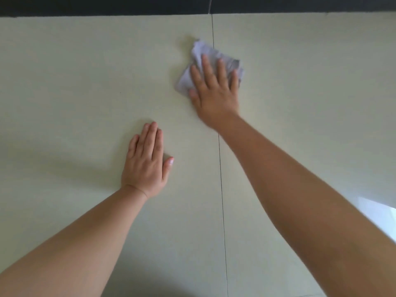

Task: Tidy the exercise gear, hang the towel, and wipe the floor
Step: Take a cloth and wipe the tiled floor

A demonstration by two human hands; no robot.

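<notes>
A crumpled pale grey cloth (199,52) lies on the cream tiled floor (85,71), straddling a thin grout line. My right hand (214,91) presses flat on the cloth with its fingers spread; most of the cloth's near half is hidden under the palm. My left hand (147,161) rests flat on the bare tile, nearer to me and to the left of the grout line, fingers together and holding nothing. Both forearms reach in from the bottom of the view.
A dark band (107,5), a wall base or darker surface, runs along the far edge of the tiles. A grout line (220,168) runs away from me down the middle. A bright reflection (375,213) shows on the floor at the right.
</notes>
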